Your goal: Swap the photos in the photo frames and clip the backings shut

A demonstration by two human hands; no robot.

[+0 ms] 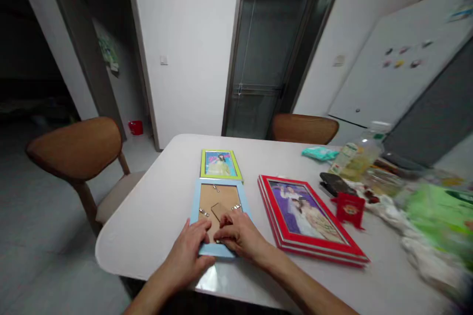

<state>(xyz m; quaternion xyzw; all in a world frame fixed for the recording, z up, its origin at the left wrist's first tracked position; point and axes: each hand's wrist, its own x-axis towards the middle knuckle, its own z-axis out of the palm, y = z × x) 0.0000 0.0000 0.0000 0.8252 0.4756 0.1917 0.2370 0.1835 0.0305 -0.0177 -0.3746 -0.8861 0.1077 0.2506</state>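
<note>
A light blue picture frame (195, 202) lies face down on the table, its brown backing board (226, 197) up. Small metal clips (204, 212) sit along the backing's edges, and a stand outline shows mid-board. My left hand (190, 251) holds the frame's near left corner, fingers bent over the border and thumb along the front edge. With thumb and index finger pinched, my right hand (240, 234) grips a small metal clip (218, 241) at the backing's near edge; its fingers partly hide it. Touching the blue frame's far side is a yellow-green picture frame (239, 172), face up.
Stacked red picture frames (281, 229) lie to the right. Beyond them are a red card-like item (350, 209), a black object (336, 184), a plastic bottle (360, 155), a teal packet (320, 153) and a green bag (436, 216). Wooden chairs (79, 147) stand left and behind.
</note>
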